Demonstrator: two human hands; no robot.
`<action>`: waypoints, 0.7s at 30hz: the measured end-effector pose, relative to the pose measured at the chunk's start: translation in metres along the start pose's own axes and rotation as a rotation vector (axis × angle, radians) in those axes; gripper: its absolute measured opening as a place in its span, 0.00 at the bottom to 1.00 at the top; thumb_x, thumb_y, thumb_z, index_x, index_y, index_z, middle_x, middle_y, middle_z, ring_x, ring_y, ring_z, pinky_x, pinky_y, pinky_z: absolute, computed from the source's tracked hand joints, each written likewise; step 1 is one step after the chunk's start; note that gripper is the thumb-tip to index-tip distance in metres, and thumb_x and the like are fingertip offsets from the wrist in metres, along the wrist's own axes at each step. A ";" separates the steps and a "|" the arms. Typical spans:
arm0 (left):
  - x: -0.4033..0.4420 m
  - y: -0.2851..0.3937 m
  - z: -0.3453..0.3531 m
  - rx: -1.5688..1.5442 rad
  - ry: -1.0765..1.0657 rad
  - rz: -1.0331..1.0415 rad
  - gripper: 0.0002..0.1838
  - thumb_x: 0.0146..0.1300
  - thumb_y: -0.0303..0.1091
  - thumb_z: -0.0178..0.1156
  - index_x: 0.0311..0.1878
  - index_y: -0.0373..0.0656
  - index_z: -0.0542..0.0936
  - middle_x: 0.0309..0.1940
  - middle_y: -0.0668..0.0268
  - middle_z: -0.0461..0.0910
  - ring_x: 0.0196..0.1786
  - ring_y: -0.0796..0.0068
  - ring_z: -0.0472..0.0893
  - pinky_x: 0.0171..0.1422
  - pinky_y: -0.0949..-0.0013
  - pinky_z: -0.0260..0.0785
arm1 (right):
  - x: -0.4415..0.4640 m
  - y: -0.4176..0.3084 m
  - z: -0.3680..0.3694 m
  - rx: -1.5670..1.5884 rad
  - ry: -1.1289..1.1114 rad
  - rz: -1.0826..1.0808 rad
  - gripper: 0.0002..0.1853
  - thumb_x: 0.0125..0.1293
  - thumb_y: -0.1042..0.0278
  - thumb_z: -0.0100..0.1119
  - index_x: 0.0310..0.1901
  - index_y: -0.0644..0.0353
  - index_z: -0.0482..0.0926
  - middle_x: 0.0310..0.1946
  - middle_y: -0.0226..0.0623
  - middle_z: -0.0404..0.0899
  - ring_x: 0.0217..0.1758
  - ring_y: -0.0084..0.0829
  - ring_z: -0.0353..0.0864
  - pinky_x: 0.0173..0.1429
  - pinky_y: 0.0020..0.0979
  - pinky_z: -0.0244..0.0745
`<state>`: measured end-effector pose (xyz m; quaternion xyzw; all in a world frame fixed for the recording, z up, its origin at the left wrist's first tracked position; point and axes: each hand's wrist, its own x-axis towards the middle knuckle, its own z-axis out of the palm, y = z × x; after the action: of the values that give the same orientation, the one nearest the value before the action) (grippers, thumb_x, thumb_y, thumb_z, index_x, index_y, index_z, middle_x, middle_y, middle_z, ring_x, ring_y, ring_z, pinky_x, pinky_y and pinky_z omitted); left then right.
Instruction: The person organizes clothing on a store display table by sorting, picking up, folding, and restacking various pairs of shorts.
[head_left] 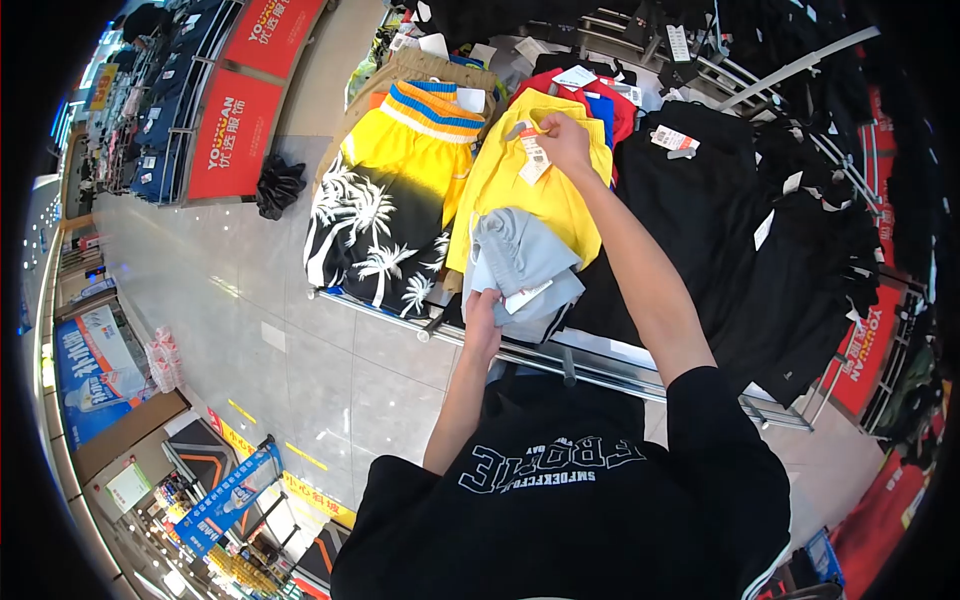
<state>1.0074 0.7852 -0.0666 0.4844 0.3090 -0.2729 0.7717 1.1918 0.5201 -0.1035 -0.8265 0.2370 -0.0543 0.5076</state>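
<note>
My left hand (482, 322) grips the lower edge of folded light grey shorts (525, 250), which have a gathered waistband and a white tag. These lie over the front part of yellow shorts (480, 180). At the upper part of the yellow shorts, my right hand (566, 143) has its fingers closed on the fabric beside an orange and white price tag (533, 158). To the left lie yellow and black shorts with white palm trees (375, 215) and a striped waistband. Black trousers (680, 200) lie to the right, with a price tag near their top.
The clothes rest on a display rack with a metal front rail (600, 368). A metal bar (800, 68) slants up at the back right. Red store signs (235, 145) stand across the aisle, near a black plastic bag (280, 187) on the tiled floor (300, 330).
</note>
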 end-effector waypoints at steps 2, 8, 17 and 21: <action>0.004 -0.004 -0.003 0.036 0.031 -0.022 0.13 0.62 0.26 0.54 0.50 0.38 0.71 0.45 0.65 0.75 0.49 0.71 0.77 0.56 0.64 0.71 | -0.003 0.018 -0.007 0.100 0.031 -0.021 0.13 0.48 0.76 0.68 0.38 0.63 0.81 0.27 0.38 0.84 0.31 0.32 0.85 0.38 0.30 0.78; 0.009 -0.008 -0.004 0.030 0.032 -0.032 0.13 0.62 0.26 0.53 0.50 0.38 0.72 0.44 0.66 0.75 0.47 0.73 0.75 0.55 0.66 0.69 | -0.004 0.033 -0.020 0.477 -0.162 0.062 0.10 0.51 0.81 0.63 0.37 0.68 0.79 0.26 0.37 0.84 0.27 0.25 0.83 0.35 0.24 0.76; 0.007 -0.003 0.005 -0.081 -0.068 0.022 0.20 0.68 0.33 0.54 0.62 0.37 0.69 0.56 0.61 0.75 0.58 0.68 0.77 0.62 0.62 0.71 | -0.009 0.033 -0.018 0.331 -0.114 -0.038 0.10 0.52 0.78 0.65 0.38 0.65 0.79 0.27 0.34 0.82 0.30 0.25 0.82 0.37 0.25 0.75; 0.004 0.006 0.017 0.060 -0.071 0.112 0.25 0.67 0.32 0.60 0.65 0.35 0.67 0.60 0.60 0.75 0.61 0.68 0.76 0.65 0.63 0.70 | -0.015 0.024 -0.020 0.191 -0.086 -0.085 0.10 0.54 0.75 0.66 0.39 0.63 0.80 0.29 0.35 0.82 0.32 0.25 0.82 0.38 0.27 0.75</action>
<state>1.0179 0.7714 -0.0607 0.5140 0.2452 -0.2554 0.7813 1.1641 0.5014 -0.1124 -0.7854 0.1733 -0.0628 0.5909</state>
